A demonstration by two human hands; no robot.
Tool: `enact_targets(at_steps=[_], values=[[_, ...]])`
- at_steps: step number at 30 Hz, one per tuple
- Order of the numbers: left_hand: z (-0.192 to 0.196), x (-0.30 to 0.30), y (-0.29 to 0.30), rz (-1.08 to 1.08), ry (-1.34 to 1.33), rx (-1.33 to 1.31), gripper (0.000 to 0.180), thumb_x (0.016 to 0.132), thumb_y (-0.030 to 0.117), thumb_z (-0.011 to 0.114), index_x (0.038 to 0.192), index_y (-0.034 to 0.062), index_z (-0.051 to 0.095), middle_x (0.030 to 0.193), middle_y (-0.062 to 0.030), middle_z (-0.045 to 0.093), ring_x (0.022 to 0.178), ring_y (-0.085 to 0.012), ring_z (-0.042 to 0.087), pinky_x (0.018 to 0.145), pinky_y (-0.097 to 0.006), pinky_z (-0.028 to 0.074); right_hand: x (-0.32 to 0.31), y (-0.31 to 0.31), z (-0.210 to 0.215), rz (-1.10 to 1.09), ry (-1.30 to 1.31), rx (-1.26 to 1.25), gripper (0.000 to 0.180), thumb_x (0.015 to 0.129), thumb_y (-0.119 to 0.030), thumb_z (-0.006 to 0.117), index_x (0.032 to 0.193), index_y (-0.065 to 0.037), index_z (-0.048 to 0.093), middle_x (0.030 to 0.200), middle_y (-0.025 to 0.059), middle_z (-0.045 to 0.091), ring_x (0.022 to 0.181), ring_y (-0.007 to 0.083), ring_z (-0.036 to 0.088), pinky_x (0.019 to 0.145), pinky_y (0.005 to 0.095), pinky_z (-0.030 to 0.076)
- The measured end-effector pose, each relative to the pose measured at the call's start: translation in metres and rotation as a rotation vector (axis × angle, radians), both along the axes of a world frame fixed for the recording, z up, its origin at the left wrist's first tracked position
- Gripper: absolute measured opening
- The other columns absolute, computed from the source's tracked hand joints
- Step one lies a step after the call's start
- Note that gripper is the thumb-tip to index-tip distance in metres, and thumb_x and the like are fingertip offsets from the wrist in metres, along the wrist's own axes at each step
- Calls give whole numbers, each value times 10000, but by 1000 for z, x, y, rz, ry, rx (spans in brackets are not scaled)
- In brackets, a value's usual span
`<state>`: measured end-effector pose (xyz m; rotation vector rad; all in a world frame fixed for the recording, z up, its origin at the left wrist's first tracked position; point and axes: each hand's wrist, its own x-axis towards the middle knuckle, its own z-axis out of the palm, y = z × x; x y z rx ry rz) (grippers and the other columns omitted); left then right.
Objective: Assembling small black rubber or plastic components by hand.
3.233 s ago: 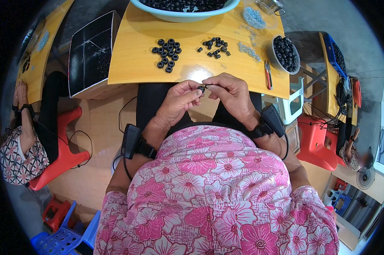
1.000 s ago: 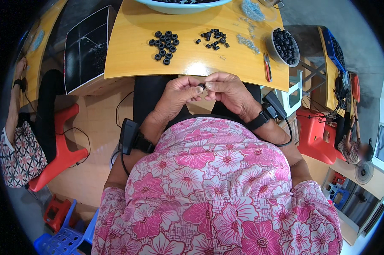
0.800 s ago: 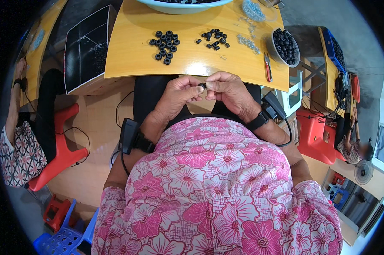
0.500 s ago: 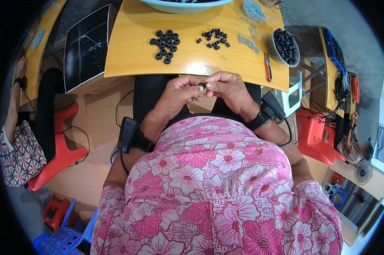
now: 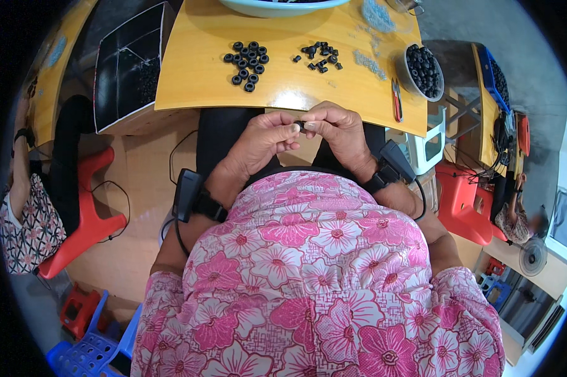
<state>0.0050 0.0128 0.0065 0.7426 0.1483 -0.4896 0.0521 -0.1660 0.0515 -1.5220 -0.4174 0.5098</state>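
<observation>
Just off the table's front edge, both my hands meet over a small black part [image 5: 300, 126], mostly hidden by the fingertips. My left hand [image 5: 262, 142] is closed, pinching it between thumb and forefinger. From the other side, my right hand [image 5: 338, 131] also pinches it, its thumb and fingers closed together. On the table beyond my left hand lies a cluster of black ring-shaped parts [image 5: 243, 65]. Smaller black plug-like pieces [image 5: 322, 58] are scattered to the right of them. Small clear pieces [image 5: 369, 64] lie further right.
A clear tub of black parts [image 5: 423, 72] stands at the table's right edge, beside a red-handled cutter [image 5: 396, 100]. More clear pieces [image 5: 378, 16] and a pale blue basin [image 5: 277, 9] are at the back. Left stands a black-lined box [image 5: 123, 81]; other people sit on both sides.
My fingers have shifted slightly around the small black part, which is now more covered by the fingertips. The view has moved a little; the pieces on the table stay put.
</observation>
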Motion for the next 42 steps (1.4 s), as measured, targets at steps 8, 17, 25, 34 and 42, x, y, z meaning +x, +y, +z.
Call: enact_targets(at_steps=[8, 17, 25, 34, 42], values=[[3, -1, 0, 39, -29, -13, 153, 870, 92, 581, 992, 0, 599, 885, -65, 620, 729, -94, 570, 694, -207, 493, -5, 4, -1, -113, 323, 47, 145, 873, -29, 549, 974, 43, 625, 851, 63, 607, 752, 116, 571, 721, 248, 473], [3, 1, 0, 23, -52, 0, 149, 865, 101, 595, 979, 4, 595, 875, -77, 634, 740, -95, 579, 683, -204, 492, -2, 1, -8, -108, 584, 219, 170, 866, -73, 582, 991, 37, 618, 855, 75, 621, 752, 132, 582, 757, 283, 506], [-1, 0, -3, 60, -42, 16, 152, 862, 95, 597, 984, 5, 601, 863, -75, 644, 736, -91, 583, 656, -187, 481, -8, 5, -8, -118, 687, 330, 186, 865, -67, 578, 1012, 45, 599, 869, 87, 615, 756, 151, 584, 781, 317, 515], [-3, -1, -4, 75, -115, 127, 164, 850, 116, 613, 983, 22, 622, 813, -29, 623, 696, -68, 541, 619, -186, 434, -4, -1, -14, -9, 780, 440, 252, 865, -88, 586, 1097, 1, 546, 895, 77, 606, 775, 148, 585, 787, 305, 510], [-7, -1, -6, 96, -153, 171, 199, 829, 121, 641, 1011, 40, 634, 789, -9, 601, 694, -68, 524, 623, -197, 429, -2, -2, -3, 29, 799, 321, 263, 874, -102, 577, 1123, -31, 529, 962, 60, 607, 802, 139, 616, 754, 257, 516]])
